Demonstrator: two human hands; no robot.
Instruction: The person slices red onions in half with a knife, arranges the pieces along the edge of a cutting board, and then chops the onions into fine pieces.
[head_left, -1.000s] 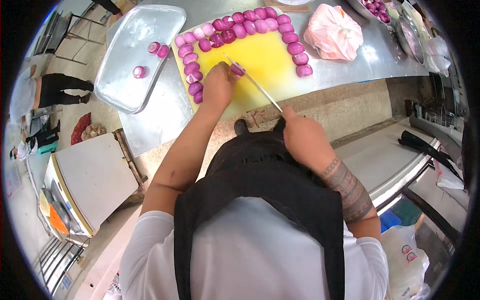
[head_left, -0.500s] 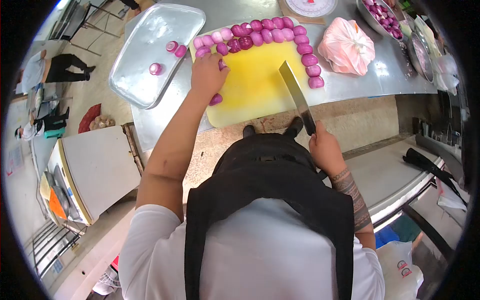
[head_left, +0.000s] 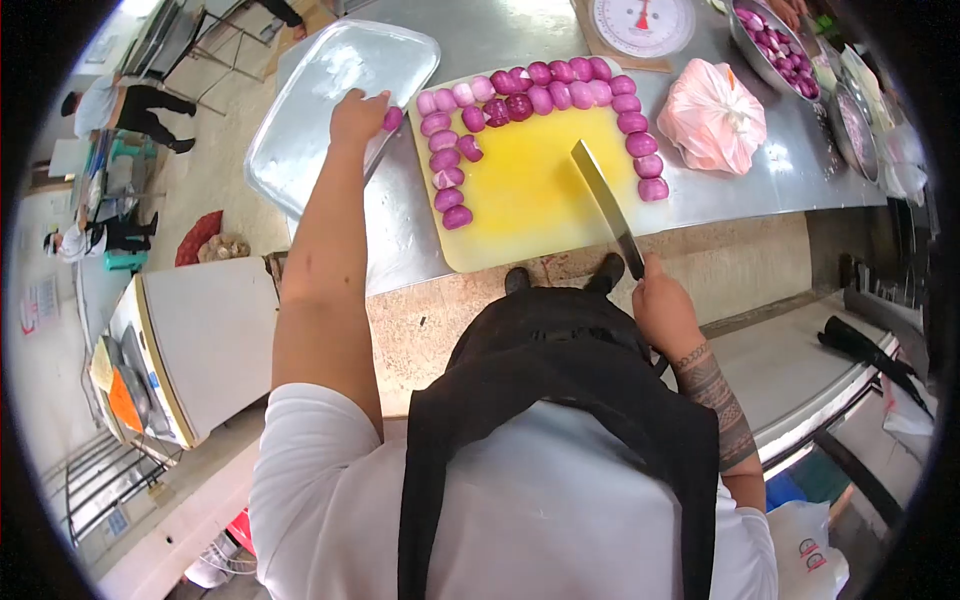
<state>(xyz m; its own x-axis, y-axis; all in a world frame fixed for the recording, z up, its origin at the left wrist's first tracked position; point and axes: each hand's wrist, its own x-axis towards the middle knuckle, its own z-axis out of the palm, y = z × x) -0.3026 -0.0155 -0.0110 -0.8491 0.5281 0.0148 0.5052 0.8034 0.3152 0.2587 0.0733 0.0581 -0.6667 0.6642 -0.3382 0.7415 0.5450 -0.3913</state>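
- Left hand (head_left: 358,120): fingers bent over the metal tray (head_left: 300,110); whether they grasp anything, I cannot tell.
- Purple onion (head_left: 393,118): at that hand's 3 o'clock, just beside the fingers.
- Right hand (head_left: 665,308): clenched round the handle of the knife (head_left: 604,198), whose blade points to 11 o'clock, over the yellow board (head_left: 530,190).
- Peeled onions (head_left: 540,99): bordering the board from 9 through 12 to 3 o'clock.
- From the board's centre: scale (head_left: 643,24) at 1, bowl (head_left: 750,53) at 2, pink bag (head_left: 712,117) nearer 3.
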